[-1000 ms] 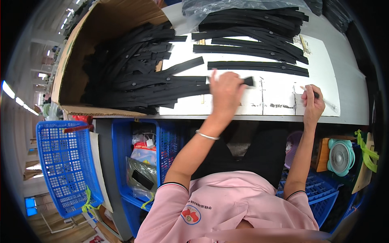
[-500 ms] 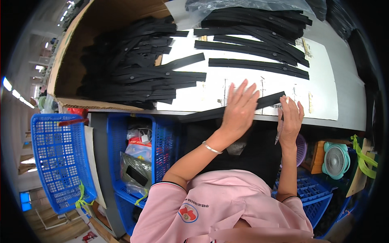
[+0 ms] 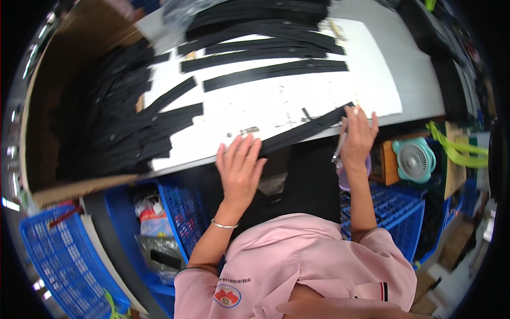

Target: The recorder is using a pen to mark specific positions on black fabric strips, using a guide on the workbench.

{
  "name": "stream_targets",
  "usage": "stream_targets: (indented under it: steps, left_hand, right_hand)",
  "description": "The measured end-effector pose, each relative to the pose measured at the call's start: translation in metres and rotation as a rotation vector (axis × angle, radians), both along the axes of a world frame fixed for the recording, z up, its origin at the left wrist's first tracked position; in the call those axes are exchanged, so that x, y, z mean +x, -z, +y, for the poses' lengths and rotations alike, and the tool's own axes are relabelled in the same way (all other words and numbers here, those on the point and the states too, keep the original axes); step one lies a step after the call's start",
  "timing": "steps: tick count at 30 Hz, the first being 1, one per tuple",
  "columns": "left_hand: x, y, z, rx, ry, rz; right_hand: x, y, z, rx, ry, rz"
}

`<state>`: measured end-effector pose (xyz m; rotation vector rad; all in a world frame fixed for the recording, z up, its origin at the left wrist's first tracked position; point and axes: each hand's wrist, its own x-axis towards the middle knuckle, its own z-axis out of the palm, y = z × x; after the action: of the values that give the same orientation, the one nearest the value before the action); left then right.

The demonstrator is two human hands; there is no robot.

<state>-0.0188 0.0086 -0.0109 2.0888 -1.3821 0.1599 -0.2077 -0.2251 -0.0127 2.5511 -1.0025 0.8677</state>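
A long black zipper strip (image 3: 303, 131) slants across the near edge of a white board (image 3: 313, 95), its right end higher. My left hand (image 3: 239, 173) lies at the strip's left end, fingers stretched out over the board's edge. At the other end, my right hand (image 3: 358, 141) has its fingertips on the strip. A slim, pointed silver tool (image 3: 339, 146) sticks out of this hand from beside the thumb; its exact kind is unclear. Farther back on the board, more black zipper strips (image 3: 276, 73) lie side by side and partly overlapping.
A cardboard box (image 3: 34, 122) on the left holds a heap of black strips (image 3: 101, 117). Blue plastic baskets (image 3: 66, 260) stand below it, one containing bagged items (image 3: 159, 250). A turquoise fan (image 3: 416, 160) is at lower right. Clear plastic wrap (image 3: 183, 13) lies at the back.
My left hand has slid left along the strip to its left end. My right hand stays at the right end. The whole view has turned and shifted.
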Motion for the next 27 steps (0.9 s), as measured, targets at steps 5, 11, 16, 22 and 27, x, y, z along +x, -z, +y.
stream_targets:
  steps: [5, 11, 16, 22, 27]
  left_hand:
    - [0.015, -0.008, -0.008, -0.128, 0.050, 0.029]
    - [0.033, -0.020, -0.027, -0.124, 0.002, -0.093]
    - [0.034, -0.006, -0.030, 0.050, -0.143, -0.161]
    - [0.011, -0.005, -0.016, 0.228, -0.154, -0.001]
    - [0.019, 0.001, -0.006, 0.187, -0.204, 0.009]
  right_hand:
    - [-0.005, 0.003, -0.003, 0.053, -0.019, -0.048]
    - [-0.011, 0.004, -0.001, 0.040, -0.021, -0.021]
    - [-0.013, 0.007, 0.002, 0.097, -0.037, -0.030]
    - [-0.022, 0.000, -0.014, 0.122, 0.002, -0.072]
    - [-0.021, 0.006, -0.017, 0.078, -0.034, -0.074]
